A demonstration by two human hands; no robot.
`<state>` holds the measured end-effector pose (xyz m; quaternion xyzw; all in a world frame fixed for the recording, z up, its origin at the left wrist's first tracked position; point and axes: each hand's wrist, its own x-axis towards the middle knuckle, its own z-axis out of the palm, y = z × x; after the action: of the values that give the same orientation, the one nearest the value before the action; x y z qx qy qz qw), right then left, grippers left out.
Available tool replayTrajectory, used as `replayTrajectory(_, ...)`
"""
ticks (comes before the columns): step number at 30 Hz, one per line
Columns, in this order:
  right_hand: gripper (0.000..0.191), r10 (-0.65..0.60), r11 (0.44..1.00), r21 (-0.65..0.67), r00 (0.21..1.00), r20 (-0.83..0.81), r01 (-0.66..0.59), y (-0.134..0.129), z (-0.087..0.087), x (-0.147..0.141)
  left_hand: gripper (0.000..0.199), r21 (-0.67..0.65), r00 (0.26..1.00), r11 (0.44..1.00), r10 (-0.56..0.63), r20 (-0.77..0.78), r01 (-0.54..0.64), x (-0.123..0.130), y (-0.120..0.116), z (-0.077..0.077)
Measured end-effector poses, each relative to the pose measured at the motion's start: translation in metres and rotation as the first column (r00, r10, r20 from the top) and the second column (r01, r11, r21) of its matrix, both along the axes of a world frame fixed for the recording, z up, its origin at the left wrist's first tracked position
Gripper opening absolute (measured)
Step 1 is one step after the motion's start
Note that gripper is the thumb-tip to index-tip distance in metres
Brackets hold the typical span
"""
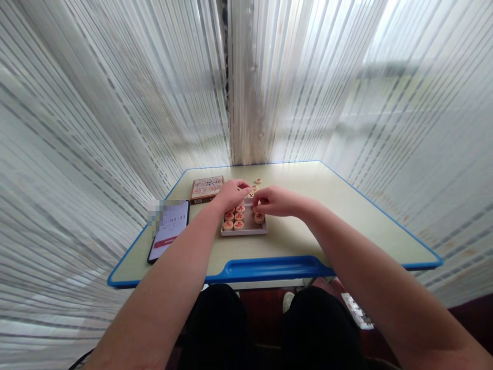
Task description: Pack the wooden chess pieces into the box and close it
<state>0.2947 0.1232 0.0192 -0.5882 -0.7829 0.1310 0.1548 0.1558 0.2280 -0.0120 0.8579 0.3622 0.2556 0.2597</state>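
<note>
On a blue-edged desk (339, 221), red-marked xiangqi pieces (239, 217) are being held in a tray (245, 233), its far side being overhung by the narrowed left hand (232, 194), its right side by the curled right hand (272, 200), a black-marked piece (251, 196) lying between; grips cannot be made out.

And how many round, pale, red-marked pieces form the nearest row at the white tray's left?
2: one piece in the left corner of the tray, the other beside it.
</note>
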Motion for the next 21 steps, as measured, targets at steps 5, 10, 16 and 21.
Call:
replayTrajectory(5, 0.025, -0.187, 0.938, 0.288, 0.981, -0.043, 0.192, 0.021, -0.020, 0.016, 0.027, -0.021, 0.999, 0.999, 0.023, -0.033, -0.024, 0.001, -0.002, -0.001)
replayTrajectory(10, 0.040, -0.224, 0.923, 0.306, 0.972, -0.065, 0.233, 0.045, -0.045, 0.037, 0.030, -0.065, 0.998, 0.998, 0.007, -0.069, -0.012, 0.003, -0.003, -0.003)
replayTrajectory(16, 0.056, -0.250, 0.953, 0.133, 0.956, -0.153, 0.271, 0.061, -0.054, 0.044, 0.029, -0.088, 0.996, 0.996, 0.007, -0.089, -0.015, 0.003, -0.001, -0.003)
replayTrajectory(21, 0.053, -0.242, 0.957, 0.151, 0.969, -0.051, 0.247, 0.061, -0.054, 0.043, 0.029, -0.094, 0.996, 0.996, 0.003, -0.090, -0.012, 0.002, -0.002, -0.002)
